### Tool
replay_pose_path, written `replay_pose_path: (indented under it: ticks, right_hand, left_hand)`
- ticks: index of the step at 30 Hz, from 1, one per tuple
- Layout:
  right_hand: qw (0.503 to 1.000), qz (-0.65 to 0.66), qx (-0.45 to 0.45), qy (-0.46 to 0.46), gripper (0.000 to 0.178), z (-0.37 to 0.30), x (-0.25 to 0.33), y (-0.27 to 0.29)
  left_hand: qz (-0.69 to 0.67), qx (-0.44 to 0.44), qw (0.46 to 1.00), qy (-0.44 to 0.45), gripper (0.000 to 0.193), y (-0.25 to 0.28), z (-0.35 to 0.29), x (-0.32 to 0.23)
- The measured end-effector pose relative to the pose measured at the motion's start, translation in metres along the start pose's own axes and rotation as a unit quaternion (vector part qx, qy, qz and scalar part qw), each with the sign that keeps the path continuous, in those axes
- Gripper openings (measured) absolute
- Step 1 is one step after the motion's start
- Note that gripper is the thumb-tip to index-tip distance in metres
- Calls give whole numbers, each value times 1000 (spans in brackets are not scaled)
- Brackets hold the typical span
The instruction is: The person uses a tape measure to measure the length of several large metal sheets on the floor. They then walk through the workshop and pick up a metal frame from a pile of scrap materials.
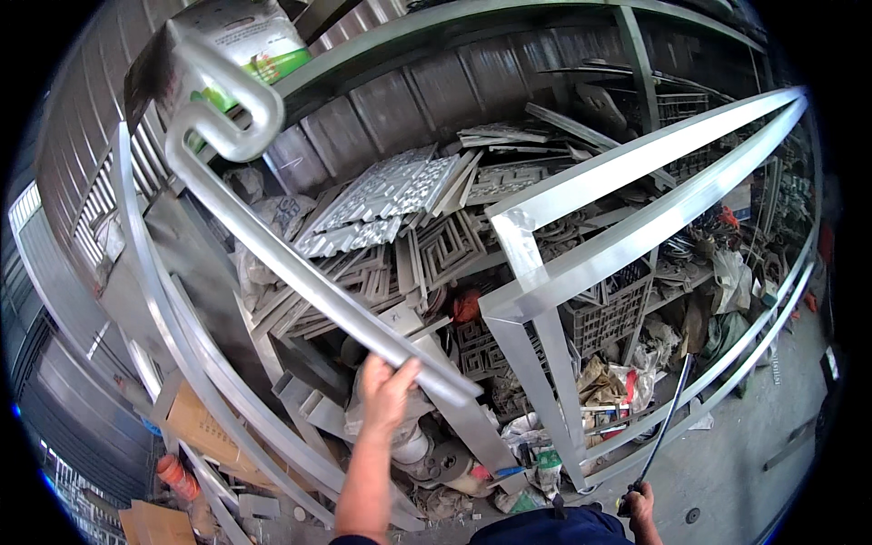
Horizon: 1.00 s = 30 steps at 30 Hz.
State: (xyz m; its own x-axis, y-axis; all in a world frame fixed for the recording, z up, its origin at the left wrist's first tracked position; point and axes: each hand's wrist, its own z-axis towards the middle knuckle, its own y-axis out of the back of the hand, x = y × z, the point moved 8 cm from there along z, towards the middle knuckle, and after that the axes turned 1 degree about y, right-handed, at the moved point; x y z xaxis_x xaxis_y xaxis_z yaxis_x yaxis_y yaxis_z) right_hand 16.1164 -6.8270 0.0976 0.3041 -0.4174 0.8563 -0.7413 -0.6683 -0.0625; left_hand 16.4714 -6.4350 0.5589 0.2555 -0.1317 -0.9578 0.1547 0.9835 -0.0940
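Observation:
My left hand (388, 389) is closed around the lower part of a silvery metal tube (300, 272). The tube slants up to the left and ends in an S-shaped bend. At the lower right, my right hand (640, 509) grips a thin dark rod (670, 413) by its handle end, and the rod points upward. Between the hands stands a welded frame of square metal tubing (581, 272), reaching far to the right. Its bars are apart from my right hand.
Behind is a rack heaped with patterned metal panels (381, 200). Crates (613, 313), bags and scrap lie beneath it. Long curved-looking metal bars (173, 313) and a cardboard box (204, 422) are on the left. Grey floor (763, 436) shows at right. A printed box (250, 45) sits high up.

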Motion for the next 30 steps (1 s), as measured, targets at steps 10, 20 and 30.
replay_pose_path:
  ticks: [10, 20, 30]
  right_hand:
    - [999, -38, 22, 24, 30, 9, 6, -20]
    - [997, -72, 18, 19, 30, 17, 10, -29]
    - [1000, -12, -11, 12, 34, 8, 0, -18]
  left_hand:
    - [303, -204, 922, -127, 17, 227, -15, -94]
    - [340, -10, 930, -139, 18, 230, 32, -174]
    - [388, 45, 911, -134, 17, 158, 87, -199]
